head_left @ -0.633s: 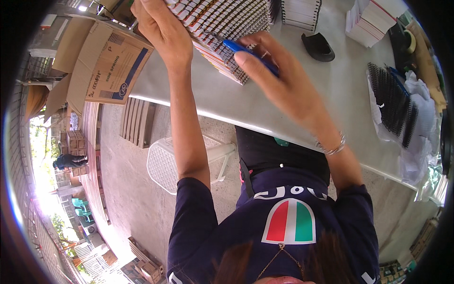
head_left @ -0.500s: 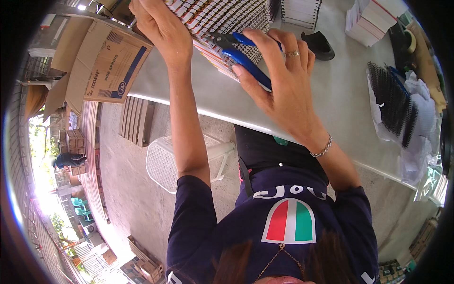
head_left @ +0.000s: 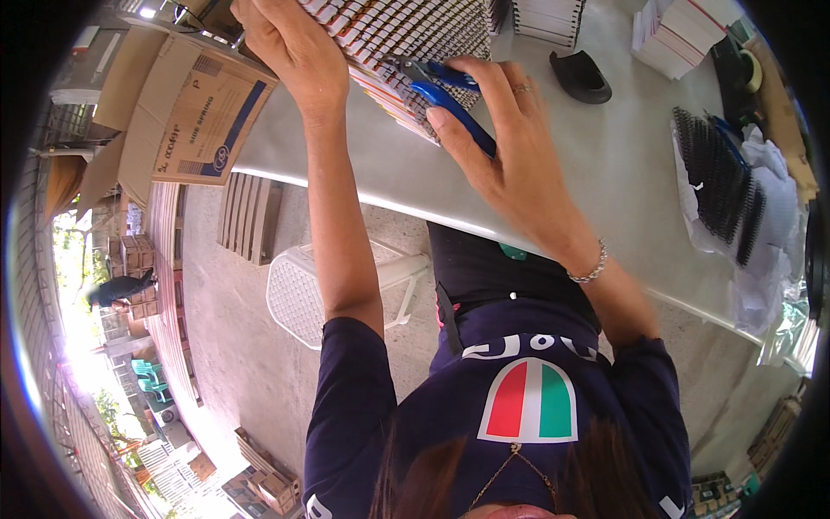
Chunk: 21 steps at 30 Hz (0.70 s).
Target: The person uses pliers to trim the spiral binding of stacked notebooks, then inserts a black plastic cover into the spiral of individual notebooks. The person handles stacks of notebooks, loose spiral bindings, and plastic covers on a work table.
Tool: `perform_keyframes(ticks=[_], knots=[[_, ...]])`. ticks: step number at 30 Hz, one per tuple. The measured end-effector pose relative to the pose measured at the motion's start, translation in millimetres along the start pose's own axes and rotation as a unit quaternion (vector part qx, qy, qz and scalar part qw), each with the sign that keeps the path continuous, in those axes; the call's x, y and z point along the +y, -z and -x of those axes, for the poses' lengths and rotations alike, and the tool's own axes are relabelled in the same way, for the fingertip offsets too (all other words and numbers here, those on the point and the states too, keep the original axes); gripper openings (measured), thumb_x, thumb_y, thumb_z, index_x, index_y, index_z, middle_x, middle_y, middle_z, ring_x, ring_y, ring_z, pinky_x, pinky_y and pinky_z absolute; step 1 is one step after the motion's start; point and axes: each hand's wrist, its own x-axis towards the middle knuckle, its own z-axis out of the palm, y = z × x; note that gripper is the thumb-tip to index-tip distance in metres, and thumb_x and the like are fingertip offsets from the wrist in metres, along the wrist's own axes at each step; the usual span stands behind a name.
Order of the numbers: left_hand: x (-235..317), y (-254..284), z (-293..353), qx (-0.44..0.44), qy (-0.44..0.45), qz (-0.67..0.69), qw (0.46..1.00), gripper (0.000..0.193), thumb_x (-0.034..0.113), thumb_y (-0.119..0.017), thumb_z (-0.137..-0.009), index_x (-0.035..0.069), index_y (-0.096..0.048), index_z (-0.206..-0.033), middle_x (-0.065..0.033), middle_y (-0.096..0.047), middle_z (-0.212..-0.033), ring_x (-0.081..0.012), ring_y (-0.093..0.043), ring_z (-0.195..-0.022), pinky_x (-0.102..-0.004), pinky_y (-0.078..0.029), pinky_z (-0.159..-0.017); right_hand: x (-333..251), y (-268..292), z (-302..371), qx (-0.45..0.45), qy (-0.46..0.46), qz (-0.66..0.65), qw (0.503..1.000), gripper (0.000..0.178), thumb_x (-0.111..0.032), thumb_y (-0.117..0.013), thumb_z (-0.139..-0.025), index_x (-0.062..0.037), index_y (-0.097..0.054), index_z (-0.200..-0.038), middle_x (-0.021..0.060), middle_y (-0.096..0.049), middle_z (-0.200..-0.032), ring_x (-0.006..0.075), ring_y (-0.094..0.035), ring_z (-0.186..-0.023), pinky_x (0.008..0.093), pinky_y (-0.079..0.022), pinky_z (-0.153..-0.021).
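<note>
My right hand [head_left: 510,130] is wrapped round a pair of blue-handled wire cutters [head_left: 454,108]. Their metal jaws rest at the near side of a stack of spiral-bound notebooks [head_left: 424,30], against the rows of wire binding; whether they grip a wire is too small to tell. At the stack's left corner my left hand [head_left: 298,56] is closed, its fingers curled and partly cut off by the top of the picture. What it pinches, if anything, stays hidden. A curved black plastic piece [head_left: 581,78] lies on the table to the right of the cutters.
More bound notebooks [head_left: 546,22] and a pile of white booklets [head_left: 683,39] stand farther back on the grey table [head_left: 605,173]. Black binding coils [head_left: 718,186] lie on crumpled plastic at right. A cardboard box [head_left: 203,121] is at left, with a white stool [head_left: 303,294] below.
My right hand has shifted slightly left with the cutters, and its fingers have moved, baring more of the black piece. My left hand is nearly still. A distant person at left has changed posture.
</note>
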Motion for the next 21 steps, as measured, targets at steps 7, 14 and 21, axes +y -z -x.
perform_keyframes(ticks=[7, 14, 21], knots=[[12, -10, 1, 0.039, 0.022, 0.068, 0.997, 0.06, 0.045, -0.034, -0.109, -0.004, -0.068, -0.109, -0.0099, -0.068, -0.096, -0.0161, -0.061, -0.087, -0.0289, -0.048, -0.083, 2, -6, 3, 0.046, 0.112, 0.2, 0.972, 0.038, -0.034, -0.069, -0.091, -0.0088, -0.062, -0.119, 0.0156, -0.06, -0.105, 0.0279, -0.055, -0.092, 0.042, -0.04, -0.082], [19, -15, 2, 0.046, 0.003, 0.041, 0.998, 0.06, 0.045, -0.033, -0.11, -0.005, -0.068, -0.109, -0.01, -0.068, -0.098, -0.0164, -0.06, -0.089, -0.0294, -0.048, -0.084, -10, 16, -7, -0.166, -0.263, -0.246, 0.918, 0.036, -0.036, -0.063, -0.096, -0.0062, -0.062, -0.116, 0.011, -0.06, -0.086, 0.0199, -0.058, -0.077, 0.0352, -0.044, -0.071], [13, -10, 0, 0.03, 0.003, 0.052, 0.998, 0.061, 0.045, -0.033, -0.11, -0.005, -0.068, -0.109, -0.0102, -0.067, -0.097, -0.0169, -0.06, -0.089, -0.03, -0.047, -0.084, 3, -2, 14, 0.009, 0.057, 0.145, 0.988, 0.044, -0.032, -0.071, -0.088, -0.0098, -0.059, -0.124, 0.0158, -0.057, -0.112, 0.0332, -0.051, -0.101, 0.0445, -0.036, -0.087]])
